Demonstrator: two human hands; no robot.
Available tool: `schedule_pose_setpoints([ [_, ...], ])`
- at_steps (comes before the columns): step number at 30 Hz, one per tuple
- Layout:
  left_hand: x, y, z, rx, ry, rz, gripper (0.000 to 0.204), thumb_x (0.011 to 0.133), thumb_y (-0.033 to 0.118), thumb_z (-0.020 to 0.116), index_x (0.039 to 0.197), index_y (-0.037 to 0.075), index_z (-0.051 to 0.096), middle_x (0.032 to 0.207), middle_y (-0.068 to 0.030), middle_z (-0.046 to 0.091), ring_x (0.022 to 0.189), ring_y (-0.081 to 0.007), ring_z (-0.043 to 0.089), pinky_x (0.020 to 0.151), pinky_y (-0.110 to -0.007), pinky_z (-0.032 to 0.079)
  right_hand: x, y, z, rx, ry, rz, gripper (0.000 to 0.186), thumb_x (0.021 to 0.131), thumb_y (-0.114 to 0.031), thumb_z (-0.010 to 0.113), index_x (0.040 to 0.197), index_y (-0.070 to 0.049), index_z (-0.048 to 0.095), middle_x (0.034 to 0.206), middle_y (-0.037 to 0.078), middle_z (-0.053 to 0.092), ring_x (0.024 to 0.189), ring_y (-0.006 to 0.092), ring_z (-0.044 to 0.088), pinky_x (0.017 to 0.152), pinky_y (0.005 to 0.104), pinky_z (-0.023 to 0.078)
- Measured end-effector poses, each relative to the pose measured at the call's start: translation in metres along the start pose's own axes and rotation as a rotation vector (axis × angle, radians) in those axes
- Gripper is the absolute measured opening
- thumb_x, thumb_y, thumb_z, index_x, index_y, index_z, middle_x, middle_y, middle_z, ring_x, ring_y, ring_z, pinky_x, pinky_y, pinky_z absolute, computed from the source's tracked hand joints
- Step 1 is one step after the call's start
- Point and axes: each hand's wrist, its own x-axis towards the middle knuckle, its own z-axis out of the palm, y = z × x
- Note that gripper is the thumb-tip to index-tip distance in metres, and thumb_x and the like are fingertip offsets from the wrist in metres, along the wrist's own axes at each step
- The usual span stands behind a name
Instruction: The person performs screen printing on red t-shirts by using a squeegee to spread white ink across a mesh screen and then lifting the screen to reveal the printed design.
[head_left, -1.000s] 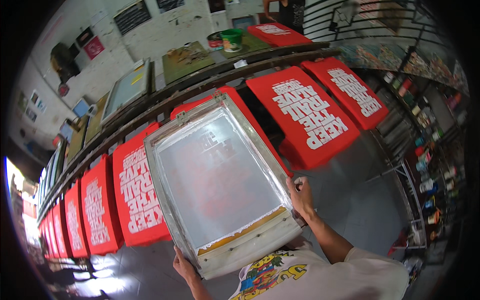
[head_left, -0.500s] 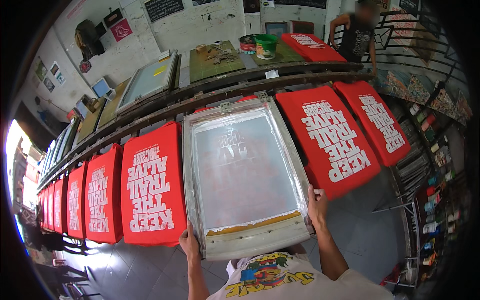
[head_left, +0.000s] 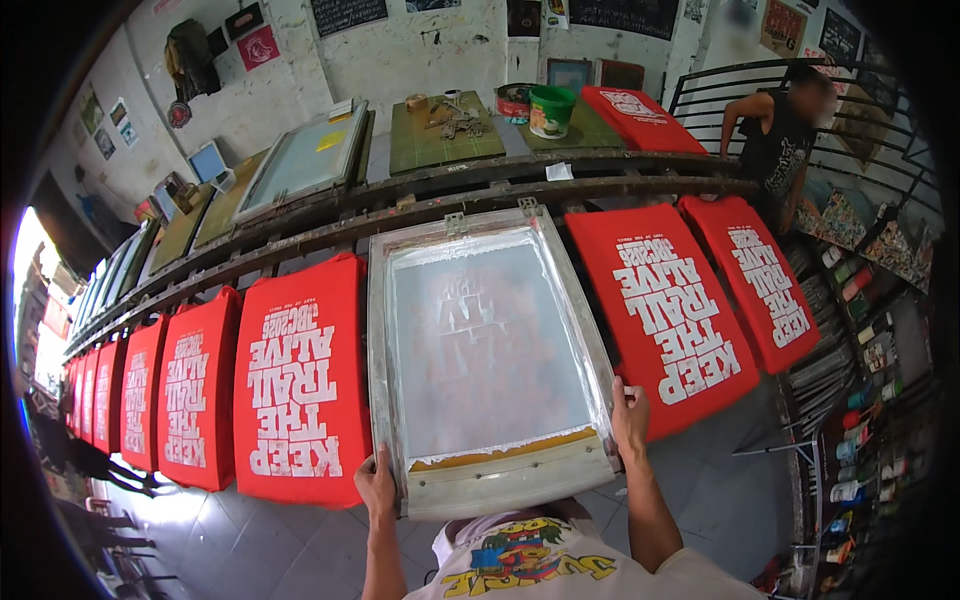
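Observation:
A screen-printing frame [head_left: 512, 484] with a pale mesh lies right in front of me, its far end at two metal hinge clamps [head_left: 456, 224]. My left hand [head_left: 376, 486] grips its near left corner, fingers closed on the edge. On the near right side, my right hand [head_left: 631, 420] pinches the other edge. Faint lettering shows through the mesh, and a strip of mustard-coloured ink or tape runs along its near end. To the left sits a red shirt [head_left: 345, 300] with white block lettering. Another printed red shirt [head_left: 740, 385] lies to the right.
More red shirts [head_left: 225, 310] line the rail [head_left: 400, 205] leftward. Across it stand a green bucket [head_left: 551, 115], a second screen frame [head_left: 262, 200] and green boards [head_left: 440, 155]. A person [head_left: 775, 130] stands at the far right. Bottles [head_left: 850, 470] fill a shelf at the right.
My view has tilted up a little, showing more of the wall. The person at the far right has shifted and leans over. Both my hands stay on the frame's edges.

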Motion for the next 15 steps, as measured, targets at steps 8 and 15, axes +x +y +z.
schedule_pose_setpoints([
  [8, 0.003, 0.007, 0.000, 0.182, -0.033, 0.002, 0.048, 0.099, 0.037, 0.067, 0.086, -0.009, 0.071, 0.057, -0.0044, 0.052, 0.061, -0.0117, 0.043, 0.056, -0.037, 0.038, -0.011, -0.011, -0.005, 0.064, -0.027, -0.021, 0.043, 0.099, -0.038, 0.069, 0.102, 0.004, 0.063, 0.091, 0.016, 0.070, 0.087, 0.0203, 0.067, 0.078, 0.0355, 0.051],
  [15, 0.008, -0.032, 0.017, 0.233, 0.000, 0.023, 0.048, 0.100, 0.037, 0.066, 0.089, -0.010, 0.073, 0.059, -0.0030, 0.057, 0.061, -0.0110, 0.046, 0.056, -0.035, 0.040, -0.011, 0.010, 0.012, 0.066, 0.038, -0.171, 0.045, 0.095, -0.037, 0.073, 0.109, 0.004, 0.065, 0.099, 0.023, 0.074, 0.096, 0.0344, 0.073, 0.089, 0.0407, 0.055],
])
